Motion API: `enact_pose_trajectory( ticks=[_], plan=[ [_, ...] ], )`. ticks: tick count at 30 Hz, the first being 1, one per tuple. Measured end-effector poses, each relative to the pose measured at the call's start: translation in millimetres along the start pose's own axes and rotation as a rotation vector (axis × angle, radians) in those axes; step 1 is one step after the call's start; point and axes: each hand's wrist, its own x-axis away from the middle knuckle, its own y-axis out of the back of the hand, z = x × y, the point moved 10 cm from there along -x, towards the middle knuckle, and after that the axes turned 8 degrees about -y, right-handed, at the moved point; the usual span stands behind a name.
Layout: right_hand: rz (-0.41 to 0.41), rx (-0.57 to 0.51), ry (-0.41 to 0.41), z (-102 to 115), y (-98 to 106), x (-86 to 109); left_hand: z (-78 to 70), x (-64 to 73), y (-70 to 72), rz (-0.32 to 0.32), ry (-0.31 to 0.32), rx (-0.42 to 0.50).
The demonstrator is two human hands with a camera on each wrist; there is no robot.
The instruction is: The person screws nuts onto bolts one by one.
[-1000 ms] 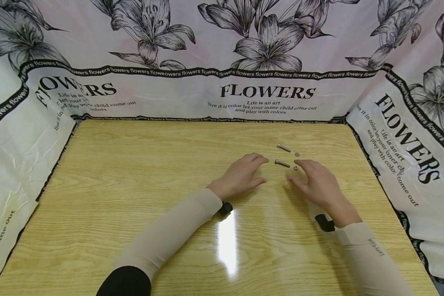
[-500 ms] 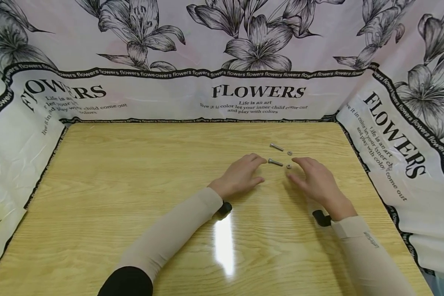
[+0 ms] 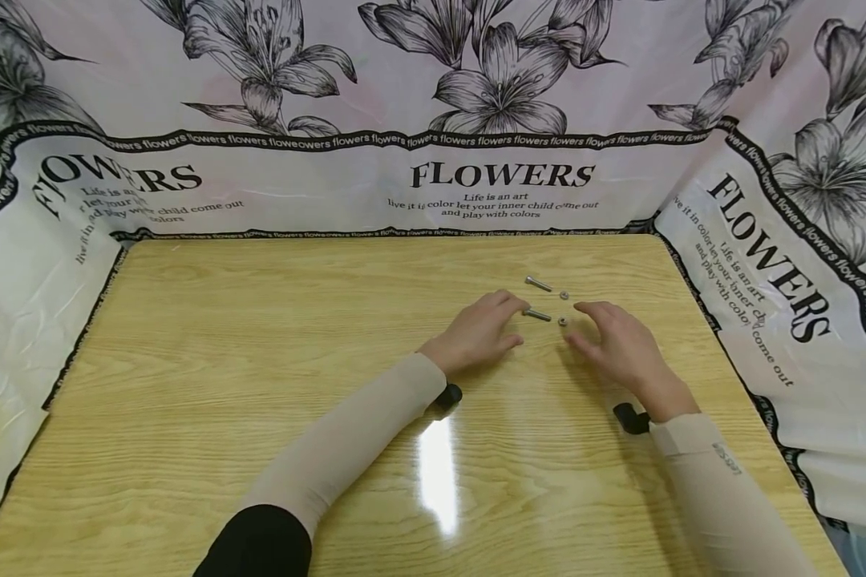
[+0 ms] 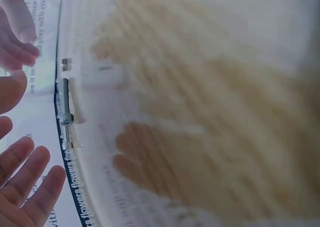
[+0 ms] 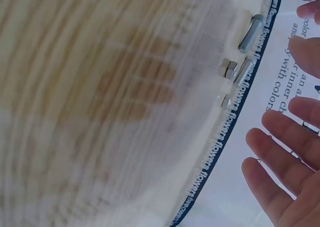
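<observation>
Two metal bolts lie on the wooden table, a far bolt (image 3: pixel 538 284) and a near bolt (image 3: pixel 537 315), heads toward the left. Just right of each is a small hex nut: the far nut (image 3: pixel 564 295) and the near nut (image 3: pixel 563 321). My left hand (image 3: pixel 476 332) has its index fingertip right at the near bolt's head, thumb apart from the fingers. To the right of the near nut, my right hand (image 3: pixel 624 344) holds nothing, its thumb and fingers spread. Both wrist views show loosely extended fingers, with the near bolt (image 4: pixel 65 99) beyond the left ones.
A wood-grain table (image 3: pixel 260 320) spreads around the hands, with a bright light reflection near its front middle. White cloth (image 3: pixel 317 188) printed with flowers and lettering borders the back and both sides. A black device (image 3: pixel 631 418) sits at the right wrist.
My left hand has moved slightly forward and right, bringing its fingertips to the near bolt's head. The right hand stays beside the nuts. The head view has shifted a little right.
</observation>
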Motion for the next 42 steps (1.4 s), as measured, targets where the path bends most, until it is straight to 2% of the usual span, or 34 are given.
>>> enact_pose_trajectory(
  ticks=[10, 17, 23, 30, 35, 42],
  plan=[
    [0.103, -0.056, 0.004, -0.4, -9.4, -15.0, 18.1, -20.7, -6.5, 0.047, 0.064, -0.017],
    [0.177, -0.067, -0.002, 0.2, -17.5, -22.7, 30.4, -27.3, -12.6, 0.09, 0.096, 0.043],
    [0.187, -0.059, 0.024, -1.6, -23.7, -27.4, 34.8, -33.7, -19.5, 0.109, 0.124, 0.057],
    [0.209, -0.053, 0.021, -8.5, -29.4, -31.3, 37.4, -40.7, -24.6, 0.114, 0.146, 0.056],
    [0.214, -0.068, 0.025, -12.4, -29.8, -34.4, 38.5, -45.6, -30.8, 0.14, 0.15, 0.044],
    [0.219, -0.073, 0.049, -11.8, -31.8, -38.5, 38.1, -51.8, -31.2, 0.155, 0.16, 0.029]
  ],
)
